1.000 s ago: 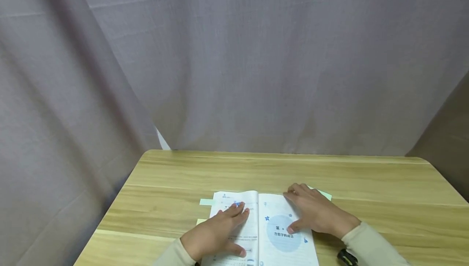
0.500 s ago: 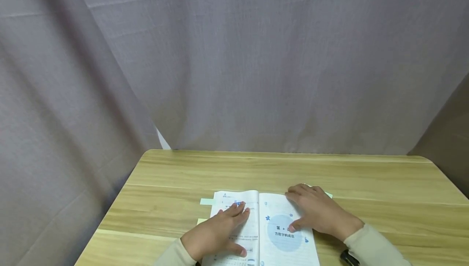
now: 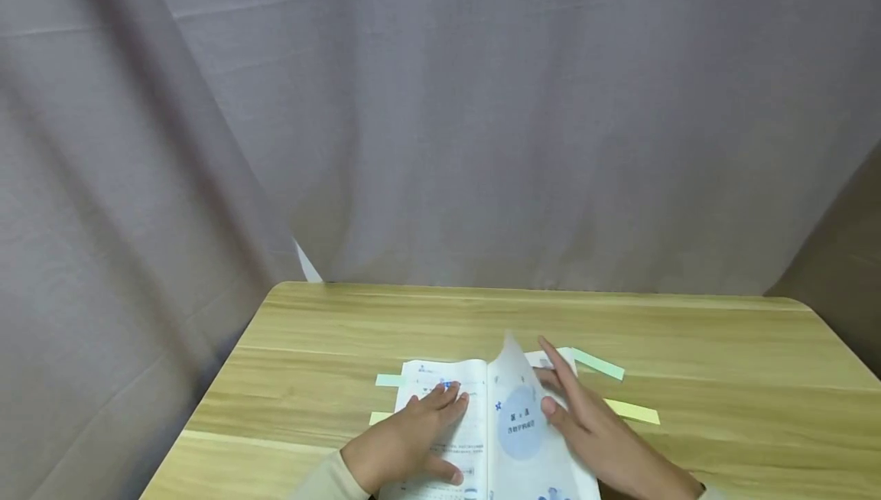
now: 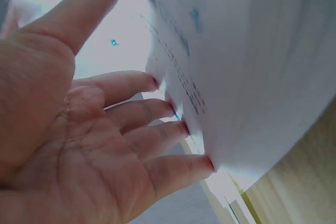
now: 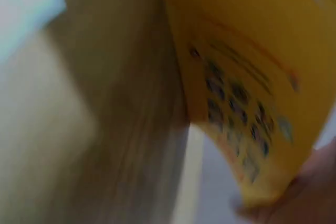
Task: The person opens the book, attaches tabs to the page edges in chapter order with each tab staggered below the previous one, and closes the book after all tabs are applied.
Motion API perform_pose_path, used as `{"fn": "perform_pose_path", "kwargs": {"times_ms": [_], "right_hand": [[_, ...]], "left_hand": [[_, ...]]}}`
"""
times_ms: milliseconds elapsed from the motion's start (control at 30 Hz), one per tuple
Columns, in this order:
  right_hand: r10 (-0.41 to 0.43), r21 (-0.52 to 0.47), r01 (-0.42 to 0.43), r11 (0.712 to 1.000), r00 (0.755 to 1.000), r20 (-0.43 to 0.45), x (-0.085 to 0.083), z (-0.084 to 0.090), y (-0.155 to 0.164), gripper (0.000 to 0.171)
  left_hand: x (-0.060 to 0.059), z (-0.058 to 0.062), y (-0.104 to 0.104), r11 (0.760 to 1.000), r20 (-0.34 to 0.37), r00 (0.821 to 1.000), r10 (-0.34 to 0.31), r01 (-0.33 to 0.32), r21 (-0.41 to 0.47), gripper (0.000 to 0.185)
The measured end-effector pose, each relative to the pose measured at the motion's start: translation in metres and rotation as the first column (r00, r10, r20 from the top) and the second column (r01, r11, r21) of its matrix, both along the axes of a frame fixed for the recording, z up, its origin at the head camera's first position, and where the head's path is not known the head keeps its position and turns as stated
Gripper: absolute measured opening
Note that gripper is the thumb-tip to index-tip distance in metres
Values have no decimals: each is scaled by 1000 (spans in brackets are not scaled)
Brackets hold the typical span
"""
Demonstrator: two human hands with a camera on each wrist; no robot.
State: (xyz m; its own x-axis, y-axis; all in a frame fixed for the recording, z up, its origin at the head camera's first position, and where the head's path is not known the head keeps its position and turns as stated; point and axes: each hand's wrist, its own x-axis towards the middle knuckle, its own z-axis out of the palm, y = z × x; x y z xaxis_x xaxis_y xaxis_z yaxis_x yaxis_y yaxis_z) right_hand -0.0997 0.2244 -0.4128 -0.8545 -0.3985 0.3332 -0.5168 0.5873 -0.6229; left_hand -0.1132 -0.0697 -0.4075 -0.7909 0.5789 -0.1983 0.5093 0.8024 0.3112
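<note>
right wrist view: blurred | book (image 3: 475, 439) near edge cut off (head view)

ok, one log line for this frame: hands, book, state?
left hand: flat on left page | right hand: lifting right page | book: open on table

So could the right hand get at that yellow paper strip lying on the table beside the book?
Probably yes. The yellow strip lies bare on the table just right of the right hand, with nothing between them. But that hand is lifting a page of the book, which it would likely have to release first.
</note>
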Motion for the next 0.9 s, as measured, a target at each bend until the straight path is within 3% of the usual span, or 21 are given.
{"fn": "perform_pose_path", "kwargs": {"times_ms": [67, 133, 167, 233, 300, 367, 433, 467, 533, 567, 667, 733, 800, 900], "right_hand": [[54, 146, -28, 989, 982, -182, 7, -2, -8, 68], [95, 328, 42, 944, 916, -390, 10, -5, -13, 69], [136, 393, 71, 917, 870, -474, 11, -8, -15, 72], [228, 497, 116, 860, 785, -577, 13, -18, -18, 77], [312, 573, 92, 815, 762, -567, 18, -30, -19, 81], [358, 626, 65, 777, 772, -525, 25, -44, -23, 84], [345, 642, 3, 767, 841, -417, 33, -54, -29, 87], [320, 631, -26, 775, 877, -358, 36, -57, -32, 88], [266, 594, -55, 803, 924, -274, 41, -62, -38, 84], [240, 573, -66, 817, 942, -234, 43, -62, -41, 81], [214, 535, -80, 841, 957, -195, 45, -63, -45, 80], [218, 516, -100, 850, 961, -172, 46, -64, -47, 80], [225, 500, -118, 858, 961, -159, 47, -64, -47, 80], [229, 480, -134, 867, 963, -146, 46, -65, -48, 79]], "left_hand": [[-1, 0, -1, 1000, 2, 1000, 11, -11, 3, 101], [-2, -1, -3, 1000, 12, 1000, 25, -25, 10, 101], [-3, -1, -3, 999, 20, 999, 32, -32, 15, 102], [-2, -3, -5, 999, 22, 999, 38, -38, 19, 102], [-1, -4, -6, 999, 27, 999, 34, -34, 33, 101], [-2, -5, -11, 990, 48, 999, 0, -7, 142, 89], [-6, -6, -18, 951, 119, 991, -60, 20, 309, 71], [-8, -5, -23, 917, 177, 979, -96, 17, 399, 62], [-14, -5, -35, 832, 296, 941, -164, -29, 554, 43], [-17, -5, -40, 795, 371, 910, -183, -85, 601, 39], [-20, -4, -55, 732, 511, 846, -149, -253, 633, 43], [-20, -5, -63, 691, 555, 823, -124, -330, 643, 54], [-19, -7, -67, 662, 566, 819, -98, -371, 651, 61], [-19, -7, -65, 669, 512, 858, -28, -365, 648, 55]]}}
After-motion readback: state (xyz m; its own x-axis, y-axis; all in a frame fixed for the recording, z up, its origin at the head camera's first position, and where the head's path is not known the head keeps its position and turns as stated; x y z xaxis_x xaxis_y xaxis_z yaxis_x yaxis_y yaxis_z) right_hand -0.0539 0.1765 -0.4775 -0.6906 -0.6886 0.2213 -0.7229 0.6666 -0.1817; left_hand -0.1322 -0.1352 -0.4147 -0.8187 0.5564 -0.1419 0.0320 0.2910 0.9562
